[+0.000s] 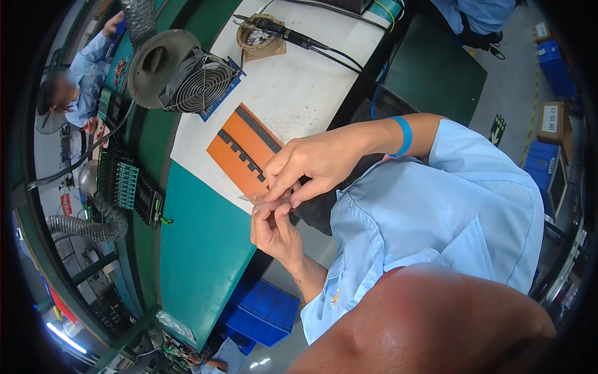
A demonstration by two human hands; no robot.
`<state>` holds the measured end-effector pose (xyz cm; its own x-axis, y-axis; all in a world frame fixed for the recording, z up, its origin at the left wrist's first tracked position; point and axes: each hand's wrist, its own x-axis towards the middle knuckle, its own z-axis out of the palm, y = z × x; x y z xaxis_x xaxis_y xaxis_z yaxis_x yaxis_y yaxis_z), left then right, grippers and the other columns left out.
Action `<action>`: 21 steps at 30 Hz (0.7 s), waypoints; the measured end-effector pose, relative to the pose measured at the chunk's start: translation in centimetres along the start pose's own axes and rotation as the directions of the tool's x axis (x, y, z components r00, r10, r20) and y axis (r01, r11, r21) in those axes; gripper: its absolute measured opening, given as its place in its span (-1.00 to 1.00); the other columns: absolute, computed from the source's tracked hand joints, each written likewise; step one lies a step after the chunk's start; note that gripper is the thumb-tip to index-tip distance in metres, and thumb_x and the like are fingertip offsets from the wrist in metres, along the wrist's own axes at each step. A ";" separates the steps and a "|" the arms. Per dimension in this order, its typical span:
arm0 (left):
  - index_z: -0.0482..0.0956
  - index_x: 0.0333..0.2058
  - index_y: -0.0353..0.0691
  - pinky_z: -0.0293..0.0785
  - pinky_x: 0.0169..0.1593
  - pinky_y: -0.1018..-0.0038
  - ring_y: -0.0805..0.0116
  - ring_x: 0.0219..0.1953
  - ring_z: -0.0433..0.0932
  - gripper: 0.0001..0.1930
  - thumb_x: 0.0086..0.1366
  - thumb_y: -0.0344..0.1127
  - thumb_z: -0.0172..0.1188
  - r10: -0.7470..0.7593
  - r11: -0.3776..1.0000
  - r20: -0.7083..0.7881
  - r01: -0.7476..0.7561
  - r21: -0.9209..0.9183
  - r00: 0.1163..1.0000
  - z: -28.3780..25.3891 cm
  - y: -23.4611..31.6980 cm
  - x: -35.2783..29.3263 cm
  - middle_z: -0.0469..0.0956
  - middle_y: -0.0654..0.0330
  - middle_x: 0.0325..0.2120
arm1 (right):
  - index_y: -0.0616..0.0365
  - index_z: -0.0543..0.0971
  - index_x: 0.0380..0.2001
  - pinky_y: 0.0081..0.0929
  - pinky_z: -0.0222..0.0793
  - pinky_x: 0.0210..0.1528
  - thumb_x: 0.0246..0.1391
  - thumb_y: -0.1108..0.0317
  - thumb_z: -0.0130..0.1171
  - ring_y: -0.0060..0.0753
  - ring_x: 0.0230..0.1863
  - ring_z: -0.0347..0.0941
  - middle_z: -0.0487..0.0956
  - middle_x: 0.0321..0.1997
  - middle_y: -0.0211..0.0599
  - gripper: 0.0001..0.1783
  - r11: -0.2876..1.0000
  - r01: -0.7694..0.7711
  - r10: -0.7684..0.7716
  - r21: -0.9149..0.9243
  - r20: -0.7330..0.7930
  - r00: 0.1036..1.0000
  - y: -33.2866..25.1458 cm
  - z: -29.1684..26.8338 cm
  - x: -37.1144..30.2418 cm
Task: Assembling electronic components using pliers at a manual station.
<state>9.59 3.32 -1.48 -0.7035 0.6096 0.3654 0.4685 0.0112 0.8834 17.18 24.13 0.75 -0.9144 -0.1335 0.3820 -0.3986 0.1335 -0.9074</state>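
Note:
My right hand, with a blue band on its wrist, reaches over the near end of an orange board. Its thumb and fingers are pinched together. Just below it, my left hand has its fingertips closed against those of the right. Between the fingertips a small clear piece pokes out; most of it is hidden, so its kind cannot be told. Black strips run along the board, one of them notched. It lies on a white sheet close to my hands.
A soldering iron rests on a round holder. A fan with a wire guard stands by a fume duct. Green circuit boards sit to the left. Blue bins are below the green table mat. Another person works opposite.

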 end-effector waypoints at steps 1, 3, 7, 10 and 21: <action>0.55 -0.36 -0.35 0.47 -0.40 0.57 0.43 -0.50 0.46 -0.87 0.35 -0.45 0.30 -0.002 1.000 -0.003 0.002 0.005 1.000 0.1 0.1 0.0 0.58 0.15 -0.47 | 0.20 0.73 -0.07 -0.52 0.33 -0.43 0.07 0.55 0.31 -0.40 -0.47 0.41 0.60 -0.34 -0.26 -0.69 1.000 -0.009 0.009 0.029 0.003 1.000 -0.1 -0.2 0.0; 0.56 -0.42 -0.34 0.42 -0.41 0.58 0.43 -0.50 0.44 -0.87 0.30 -0.49 0.32 -0.005 1.000 -0.012 0.005 0.015 1.000 0.3 0.3 0.0 0.56 0.18 -0.48 | 0.20 0.75 -0.11 -0.52 0.36 -0.41 0.10 0.51 0.29 -0.39 -0.46 0.44 0.62 -0.37 -0.24 -0.73 0.996 -0.026 0.025 0.085 0.010 1.000 -0.1 -0.5 -0.1; 0.55 -0.36 -0.34 0.48 -0.40 0.57 0.44 -0.52 0.45 -0.87 0.38 -0.44 0.28 0.049 0.994 0.045 -0.053 0.098 0.998 0.4 0.5 0.2 0.58 0.16 -0.48 | 0.19 0.75 -0.10 -0.51 0.37 -0.40 0.10 0.52 0.27 -0.40 -0.47 0.44 0.62 -0.37 -0.24 -0.72 0.994 -0.006 0.005 0.109 0.010 1.000 0.8 -0.6 -0.3; 0.54 -0.35 -0.33 0.48 -0.40 0.58 0.44 -0.53 0.45 -0.87 0.40 -0.43 0.26 0.073 0.985 0.058 -0.081 0.150 0.996 0.5 0.7 0.3 0.59 0.16 -0.48 | 0.19 0.75 -0.10 -0.51 0.37 -0.41 0.09 0.52 0.27 -0.40 -0.48 0.43 0.62 -0.38 -0.25 -0.72 0.995 0.011 -0.011 0.095 -0.004 1.000 1.0 -0.5 -0.4; 0.53 -0.40 -0.31 0.31 -0.45 0.60 0.46 -0.57 0.33 -0.89 0.33 -0.49 0.25 0.218 0.906 0.035 -0.216 0.365 0.975 1.6 0.8 1.0 0.55 0.20 -0.55 | 0.18 0.75 -0.20 -0.48 0.36 -0.51 -0.01 0.55 0.27 -0.41 -0.51 0.42 0.61 -0.40 -0.29 -0.74 0.915 0.149 -0.237 -0.374 -0.200 0.951 1.4 1.2 -0.7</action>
<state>10.10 5.25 -0.85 -0.5654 0.6244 0.5390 0.7709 0.1677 0.6144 17.33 23.18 -1.00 -0.7891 0.0380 0.6131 -0.5273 0.4699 -0.7079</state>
